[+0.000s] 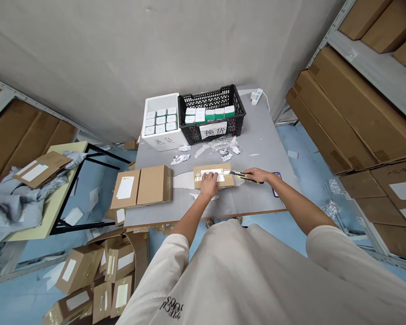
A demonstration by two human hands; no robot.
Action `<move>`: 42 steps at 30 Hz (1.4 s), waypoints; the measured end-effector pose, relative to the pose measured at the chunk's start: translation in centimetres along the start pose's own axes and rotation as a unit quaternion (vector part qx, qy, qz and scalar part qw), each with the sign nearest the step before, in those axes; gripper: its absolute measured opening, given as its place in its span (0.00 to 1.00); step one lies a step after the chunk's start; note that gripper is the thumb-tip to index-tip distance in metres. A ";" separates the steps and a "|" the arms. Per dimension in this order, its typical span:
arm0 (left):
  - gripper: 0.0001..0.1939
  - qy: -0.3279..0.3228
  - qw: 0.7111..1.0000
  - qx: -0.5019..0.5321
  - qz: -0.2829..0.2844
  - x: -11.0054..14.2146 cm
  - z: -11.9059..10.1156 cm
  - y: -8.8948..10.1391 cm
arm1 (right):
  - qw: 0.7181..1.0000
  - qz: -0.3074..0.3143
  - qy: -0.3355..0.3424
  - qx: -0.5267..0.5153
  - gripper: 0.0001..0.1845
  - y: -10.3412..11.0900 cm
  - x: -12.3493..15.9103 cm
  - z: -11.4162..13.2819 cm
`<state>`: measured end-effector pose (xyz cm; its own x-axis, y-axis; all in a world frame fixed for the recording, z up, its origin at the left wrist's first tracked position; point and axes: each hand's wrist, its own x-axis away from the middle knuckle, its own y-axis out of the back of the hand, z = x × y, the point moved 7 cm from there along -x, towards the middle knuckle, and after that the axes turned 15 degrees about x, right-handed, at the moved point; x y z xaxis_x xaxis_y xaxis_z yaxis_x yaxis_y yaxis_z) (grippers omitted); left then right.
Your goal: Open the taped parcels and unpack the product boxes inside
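A small taped cardboard box [198, 174] with a white label lies on the grey table in front of me. My left hand [209, 184] rests on its top with the fingers spread over the label. In my right hand [256, 174] is a black and yellow utility knife [245, 177], gripped by its handle. The knife points left, and its tip is at the right end of the box, on or close to the tape. Whether the blade has gone into the tape I cannot tell.
A black crate [238, 119] and a white foam box [165, 142], both holding small white-and-green boxes, stand at the table's back. Two cardboard boxes [151, 186] sit at left. Crumpled paper [180, 159] and plastic wrap [221, 143] lie between. A phone [275, 192] is beside my right forearm.
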<state>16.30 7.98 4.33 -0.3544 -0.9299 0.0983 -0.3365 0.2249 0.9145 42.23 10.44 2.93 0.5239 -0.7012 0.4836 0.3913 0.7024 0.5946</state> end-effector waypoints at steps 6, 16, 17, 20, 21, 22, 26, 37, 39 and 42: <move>0.34 -0.004 1.000 0.003 -0.002 0.2 0.0 -0.2 | 1.000 -0.009 0.001 -0.024 0.22 -1.0 0.8 -0.4; 0.33 -0.034 0.999 -0.022 -0.001 0.4 -0.4 0.4 | 0.997 -0.048 -0.001 -0.056 0.21 -2.6 0.0 -0.7; 0.33 -0.032 0.999 -0.023 0.001 0.3 -0.3 0.4 | 0.997 -0.051 -0.003 -0.062 0.21 -2.8 -0.1 -0.9; 0.37 -0.027 0.999 -0.026 -0.001 0.0 -0.6 0.4 | 0.995 -0.067 -0.012 -0.071 0.20 -3.0 -0.3 -1.4; 0.40 -0.029 0.999 -0.025 -0.008 -0.1 -0.9 0.3 | 0.995 -0.071 -0.013 -0.071 0.21 -3.1 -0.2 -1.4; 0.42 -0.037 0.999 -0.021 -0.014 -0.3 -1.4 0.3 | 0.995 -0.073 -0.012 -0.070 0.21 -3.1 -0.1 -1.4; 0.43 -0.099 0.995 0.013 0.002 -1.2 -4.6 -0.5 | 0.995 -0.085 -0.013 -0.053 0.22 -2.7 0.6 -0.8; 0.31 -0.067 0.997 0.022 0.033 -2.3 -5.9 -1.3 | 0.994 -0.107 -0.016 -0.011 0.24 -1.9 0.5 -0.5; 0.29 -0.066 0.997 0.023 0.038 -2.2 -6.0 -1.4 | 0.995 -0.098 -0.019 -0.025 0.24 -2.0 0.2 -0.3; 0.27 -0.067 0.997 0.019 0.038 -2.0 -6.1 -1.4 | 0.995 -0.091 -0.009 -0.034 0.23 -2.2 0.0 0.3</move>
<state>22.79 7.75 5.20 -0.4920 -0.8634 0.1115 -0.3368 0.3069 0.8902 41.16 8.90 1.82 0.4256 -0.8196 0.3836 0.5288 0.5692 0.6295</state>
